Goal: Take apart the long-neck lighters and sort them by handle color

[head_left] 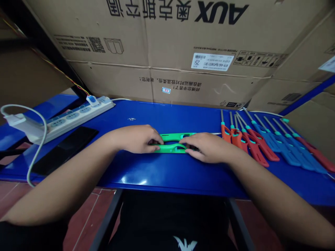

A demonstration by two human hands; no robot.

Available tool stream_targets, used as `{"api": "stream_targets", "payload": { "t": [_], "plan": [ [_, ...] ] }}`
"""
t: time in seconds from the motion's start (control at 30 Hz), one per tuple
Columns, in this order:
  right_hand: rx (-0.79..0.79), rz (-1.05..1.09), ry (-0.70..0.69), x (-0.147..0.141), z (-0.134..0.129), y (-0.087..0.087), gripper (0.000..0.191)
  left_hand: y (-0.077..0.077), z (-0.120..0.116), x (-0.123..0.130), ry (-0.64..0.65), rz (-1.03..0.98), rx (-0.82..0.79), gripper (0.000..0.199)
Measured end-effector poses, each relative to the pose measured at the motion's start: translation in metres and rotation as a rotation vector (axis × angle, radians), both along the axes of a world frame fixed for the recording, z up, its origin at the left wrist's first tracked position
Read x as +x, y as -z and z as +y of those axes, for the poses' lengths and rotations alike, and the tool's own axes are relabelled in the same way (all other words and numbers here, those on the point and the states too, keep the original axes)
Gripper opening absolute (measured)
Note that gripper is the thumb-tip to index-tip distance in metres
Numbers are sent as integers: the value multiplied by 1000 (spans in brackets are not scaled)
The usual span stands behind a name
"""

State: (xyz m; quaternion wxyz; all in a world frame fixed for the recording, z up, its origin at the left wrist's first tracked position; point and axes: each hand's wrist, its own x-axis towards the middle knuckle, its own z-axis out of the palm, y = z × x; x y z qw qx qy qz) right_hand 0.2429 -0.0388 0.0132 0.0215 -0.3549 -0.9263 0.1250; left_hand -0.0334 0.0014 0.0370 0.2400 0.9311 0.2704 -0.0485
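Two green plastic long-nosed gas lighters [172,143] lie side by side on the blue table [125,169], their handles pressed close together. A thin metal nozzle runs out to the right from the upper lighter. My left hand [133,139] grips their left part, fingers curled over the green plastic. From the other side, my right hand [206,146] covers their right part. The hands are almost touching, and the middle of the lighters shows between them.
Red lighters [258,150] and blue lighters [285,150] lie in a slanted row at the right. On the left are a white power strip [70,118], a white cable and a black phone [65,150]. Large cardboard boxes [170,52] stand behind the table.
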Motion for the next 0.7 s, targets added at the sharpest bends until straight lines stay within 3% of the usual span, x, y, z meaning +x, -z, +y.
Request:
{"api": "stream_targets", "payload": {
  "t": [0.1, 0.17, 0.3, 0.43, 0.57, 0.7],
  "plan": [
    [15, -1, 20, 3, 1, -2, 32, 2, 4, -2, -109, 39, -112, 20],
    [80, 12, 3, 8, 5, -2, 28, 5, 6, -1, -114, 50, -118, 17],
    [201, 14, 99, 20, 21, 3, 30, 9, 9, -1, -35, 23, -72, 14],
    [111, -22, 192, 23, 35, 13, 32, 10, 16, -2, -31, -55, 32, 20],
    [51, -22, 131, 14, 38, 16, 27, 15, 25, -1, -100, -181, 254, 36],
    [93, -80, 96, 2, 35, 15, 34, 24, 31, 0, -99, -165, 238, 31]
  ]
}}
